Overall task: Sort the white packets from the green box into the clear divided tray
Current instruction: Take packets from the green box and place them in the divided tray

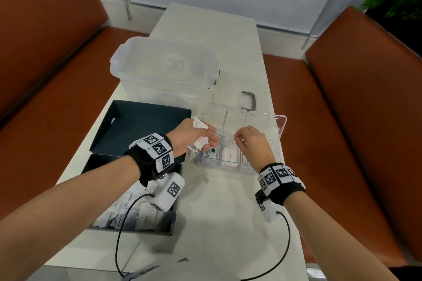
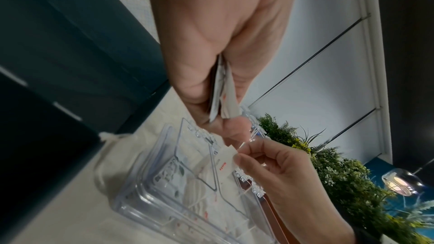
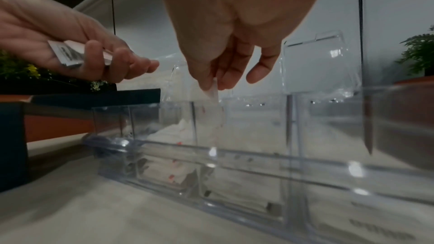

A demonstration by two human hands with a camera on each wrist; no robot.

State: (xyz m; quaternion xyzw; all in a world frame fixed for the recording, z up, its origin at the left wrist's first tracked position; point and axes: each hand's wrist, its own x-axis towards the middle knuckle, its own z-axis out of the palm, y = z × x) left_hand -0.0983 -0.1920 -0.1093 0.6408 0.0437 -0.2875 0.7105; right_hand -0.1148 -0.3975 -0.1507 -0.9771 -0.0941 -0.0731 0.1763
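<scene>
My left hand [image 1: 201, 136] grips a small stack of white packets [image 1: 199, 136] beside the left end of the clear divided tray [image 1: 282, 130]; the same stack [image 2: 222, 90] shows between thumb and fingers in the left wrist view. My right hand [image 1: 239, 138] pinches one white packet with red print [image 2: 224, 162] by its top edge, hanging it in the tray's middle section [image 3: 215, 99]. Packets lie in the tray's near compartments [image 1: 230, 155]. The dark green box [image 1: 134, 223] at lower left holds several more white packets under my left forearm.
The green box's lid [image 1: 141, 125] lies open behind the box. A large clear lidded tub [image 1: 164, 66] stands behind the lid. The tray's hinged lid [image 1: 228, 112] stands raised at the tray's far side. Orange benches flank the pale table [image 1: 217, 212]. Wrist cables trail near the front edge.
</scene>
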